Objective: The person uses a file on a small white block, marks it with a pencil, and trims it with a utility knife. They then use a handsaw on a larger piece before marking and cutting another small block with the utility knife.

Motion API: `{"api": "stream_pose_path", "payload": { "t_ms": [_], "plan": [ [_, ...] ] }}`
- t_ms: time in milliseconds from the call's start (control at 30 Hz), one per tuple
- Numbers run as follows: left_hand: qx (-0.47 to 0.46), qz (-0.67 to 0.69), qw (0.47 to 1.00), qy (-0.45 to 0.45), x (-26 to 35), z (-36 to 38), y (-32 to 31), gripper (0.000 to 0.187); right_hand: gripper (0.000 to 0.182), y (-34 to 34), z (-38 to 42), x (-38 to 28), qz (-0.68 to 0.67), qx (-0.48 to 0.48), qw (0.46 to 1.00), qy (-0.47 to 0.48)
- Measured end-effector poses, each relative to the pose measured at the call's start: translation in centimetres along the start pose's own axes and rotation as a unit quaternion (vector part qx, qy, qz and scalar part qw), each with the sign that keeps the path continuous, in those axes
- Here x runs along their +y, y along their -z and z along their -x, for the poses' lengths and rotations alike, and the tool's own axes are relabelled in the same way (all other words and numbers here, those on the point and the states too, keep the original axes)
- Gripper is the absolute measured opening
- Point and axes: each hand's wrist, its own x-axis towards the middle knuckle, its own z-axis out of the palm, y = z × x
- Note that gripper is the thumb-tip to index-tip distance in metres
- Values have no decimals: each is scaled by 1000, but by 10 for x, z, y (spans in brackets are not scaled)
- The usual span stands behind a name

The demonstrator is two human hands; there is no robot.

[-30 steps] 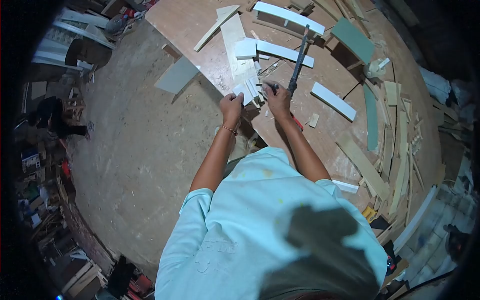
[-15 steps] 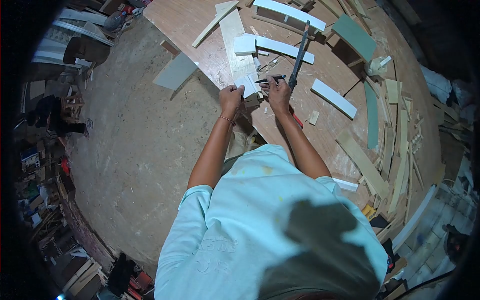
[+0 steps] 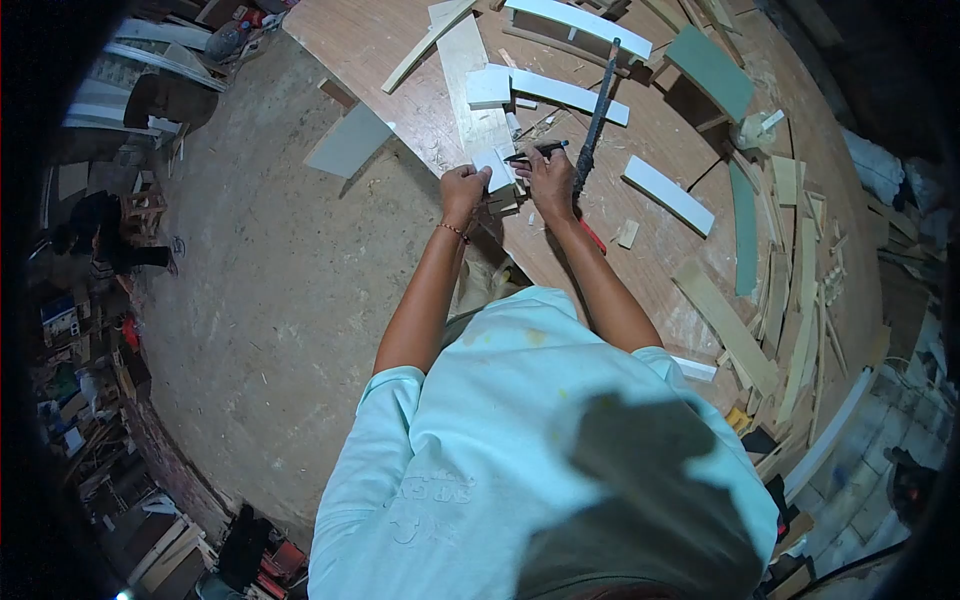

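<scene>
At the near edge of the wooden table, my left hand [image 3: 464, 194] is closed on the near side of a small white board [image 3: 491, 163], thumb on top. My right hand [image 3: 551, 184] pinches a dark pen [image 3: 541, 151], its tip pointing left close to the board's right edge. Whether the tip touches the board is too small to tell. Under the board's far side runs a pale plywood strip [image 3: 466, 85]. A dark ridged metal bar with a red handle [image 3: 597, 122] lies just right of my right hand.
Curved white pieces [image 3: 570, 95] and a white strip [image 3: 668, 197] lie on the table [image 3: 625, 270]. Green-topped pieces [image 3: 708, 72] stand at the far right. Wood offcuts [image 3: 735, 330] pile along the right side. Another person [image 3: 105, 230] is across the floor at left.
My right hand has shifted slightly left and toward me, and the pen has moved a little left with it. My left hand stays nearly still on the white board.
</scene>
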Motion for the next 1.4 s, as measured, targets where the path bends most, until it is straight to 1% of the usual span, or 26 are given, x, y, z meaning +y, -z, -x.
{"api": "stream_pose_path", "payload": {
  "t_ms": [67, 133, 333, 433, 567, 633, 700, 767, 800, 900, 933, 1000, 1100, 1233, 1300, 1400],
  "plan": [
    [-3, -9, 1000, -3, 0, 1, 0, 26, 14, 0, 1, 0, 13, -11, 1000, -9],
    [2, -1, 1000, -15, -4, -3, 0, 23, 15, -1, 2, -4, -19, -11, 1000, -20],
    [-7, -3, 1000, -6, -13, -10, 0, 22, 16, -2, 3, -6, -23, -13, 999, -25],
    [-2, 25, 1000, 0, -10, -5, -2, 21, 16, -3, 3, -6, -41, -4, 999, -24],
    [-12, 31, 999, 2, -7, -4, -2, 20, 16, -2, 2, 0, -28, 17, 999, -8],
    [-9, 25, 1000, 12, 1, 1, -1, 22, 16, -2, 1, 0, -17, 9, 999, -26],
    [-6, 18, 1000, 8, 0, -1, 1, 23, 17, -3, 1, 0, -33, 4, 999, -14],
    [-17, -32, 999, -6, 3, -1, 3, 24, 17, -3, 1, -3, -8, 2, 1000, -27],
    [-23, 39, 999, 2, -1, -2, 2, 24, 16, -3, 1, -1, -25, 2, 999, -24],
    [-18, 62, 998, 26, -7, -6, 1, 23, 15, -3, 0, 4, -8, 8, 1000, -11],
    [-17, 61, 998, 26, -7, -6, 2, 23, 14, -3, -1, 5, -11, 4, 1000, -12],
    [-36, 2, 999, 12, -5, -7, 2, 23, 14, -2, 1, 4, 2, -1, 1000, -7],
    [-34, 40, 998, 23, -2, -2, 1, 23, 13, -2, 0, 1, 10, -2, 1000, 0],
    [-34, 38, 998, 29, -1, -2, 1, 24, 13, -2, 0, 0, 9, -1, 1000, -8],
    [-36, 25, 999, 12, -5, -5, 2, 25, 14, -2, 0, -1, 10, 0, 1000, -7],
    [-40, 19, 999, 15, -7, -7, 2, 25, 15, -2, 0, -1, 0, -2, 1000, -4]
  ]
}}
